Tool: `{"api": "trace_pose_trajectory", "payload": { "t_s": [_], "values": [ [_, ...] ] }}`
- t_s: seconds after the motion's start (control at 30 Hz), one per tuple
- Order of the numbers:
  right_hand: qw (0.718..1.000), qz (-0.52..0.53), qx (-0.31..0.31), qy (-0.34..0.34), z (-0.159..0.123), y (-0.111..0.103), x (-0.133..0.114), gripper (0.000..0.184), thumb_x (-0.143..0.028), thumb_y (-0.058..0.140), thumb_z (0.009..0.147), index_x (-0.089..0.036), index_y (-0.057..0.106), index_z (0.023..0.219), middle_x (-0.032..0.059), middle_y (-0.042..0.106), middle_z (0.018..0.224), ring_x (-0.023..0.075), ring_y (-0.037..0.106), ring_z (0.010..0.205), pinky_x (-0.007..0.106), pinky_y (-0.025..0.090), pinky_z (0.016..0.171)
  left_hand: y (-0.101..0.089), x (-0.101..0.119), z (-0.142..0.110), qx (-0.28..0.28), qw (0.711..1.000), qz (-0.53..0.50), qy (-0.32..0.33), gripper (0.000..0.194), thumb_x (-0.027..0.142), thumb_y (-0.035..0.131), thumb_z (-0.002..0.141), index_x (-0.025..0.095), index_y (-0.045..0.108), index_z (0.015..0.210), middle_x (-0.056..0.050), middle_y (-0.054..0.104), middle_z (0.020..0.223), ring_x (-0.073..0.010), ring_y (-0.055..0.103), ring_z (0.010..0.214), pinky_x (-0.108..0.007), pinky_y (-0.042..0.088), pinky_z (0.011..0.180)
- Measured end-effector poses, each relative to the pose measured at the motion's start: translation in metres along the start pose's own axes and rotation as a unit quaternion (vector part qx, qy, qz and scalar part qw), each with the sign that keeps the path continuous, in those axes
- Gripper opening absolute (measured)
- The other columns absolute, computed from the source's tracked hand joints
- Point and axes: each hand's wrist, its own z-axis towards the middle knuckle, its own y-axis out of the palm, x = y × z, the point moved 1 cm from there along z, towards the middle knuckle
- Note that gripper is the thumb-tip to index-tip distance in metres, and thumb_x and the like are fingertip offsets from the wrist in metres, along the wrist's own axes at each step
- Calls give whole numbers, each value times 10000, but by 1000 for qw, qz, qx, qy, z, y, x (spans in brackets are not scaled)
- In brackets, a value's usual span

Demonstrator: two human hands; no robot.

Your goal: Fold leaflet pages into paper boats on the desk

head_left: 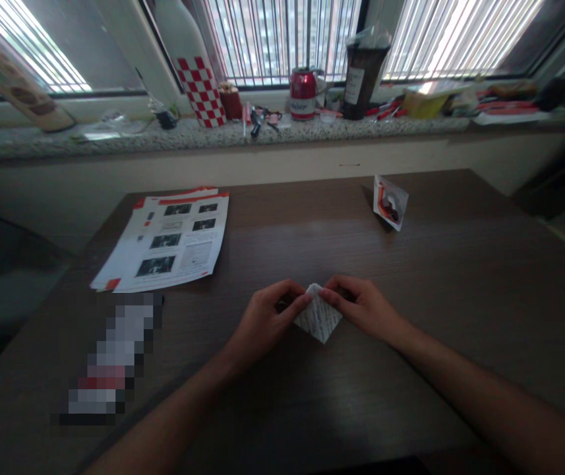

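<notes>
Dark wood-grain table [272, 244] below a granite windowsill [134, 135]; slatted light through the windows. Both hands bare, mid-table. Left hand [271, 315] pinches the left upper edge of a small folded printed paper [320, 320], thumb on the near face. Right hand [364, 305] pinches its right upper edge, same grip. Paper is diamond-shaped, one point down toward me. Printed sheets [178, 244] lie far left, pixelated object [109, 363] nearer me on that side. Folded card [389, 203] stands tilted near the far edge, right of centre. Red can [303, 95] upright on the sill.
</notes>
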Motion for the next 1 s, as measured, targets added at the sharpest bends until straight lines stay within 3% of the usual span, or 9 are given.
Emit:
{"api": "trace_pose_trajectory", "payload": {
  "t_s": [0.57,0.7,0.87,1.0],
  "values": [
    [999,30,25,7,2,-2,4,344,-509,615,1003,-210,671,841,-7,648,741,145,578,674,266,424,601,-5,1,1,12,998,-48,-31,240,398,649,1000,186,708,902,-15,710,831,-164,652,759,-266,494,686],
    [997,45,62,23,3,-6,6,335,-526,637,984,-215,694,873,-2,652,735,152,584,661,274,444,603,-7,1,0,54,996,-63,-35,250,411,651,994,186,687,889,-10,690,832,-158,642,756,-263,507,691],
    [995,59,83,16,5,-10,9,320,-526,639,979,-217,723,975,47,738,899,194,658,784,316,508,699,-12,-2,3,111,992,-46,-22,228,405,644,991,192,687,924,-11,693,857,-170,660,803,-272,531,730],
    [993,62,100,19,9,-14,15,267,-478,669,956,-215,709,970,30,738,855,190,670,765,312,521,701,-19,-12,7,139,990,-12,-19,212,393,639,988,189,676,942,-14,698,878,-174,670,815,-277,539,740]
  ]
}}
